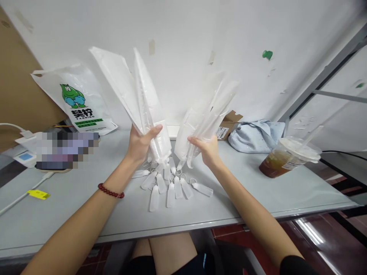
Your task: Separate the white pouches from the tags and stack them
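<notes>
My left hand (142, 143) is closed around a sheaf of white plastic bags (147, 103), its thumb pressed across their front. A second bunch of translucent plastic bags (200, 122) is gripped in my right hand (208, 147), apart from the first. Both bunches are held upright above the table, their tops fanning outward. Beneath and between my hands lies a loose pile of frosted white tags with small rings (177, 187), spread toward me. Part of the pile is hidden behind the bags. The fingers behind each bunch are out of sight.
On the grey table (120, 217), a phone-like blurred object (69, 151) and a charger (25, 156) lie left. Behind them stands a printed white bag (77, 99). To the right are a lidded drink cup (286, 158), a light-blue pouch (255, 135) and a cardboard box (229, 122).
</notes>
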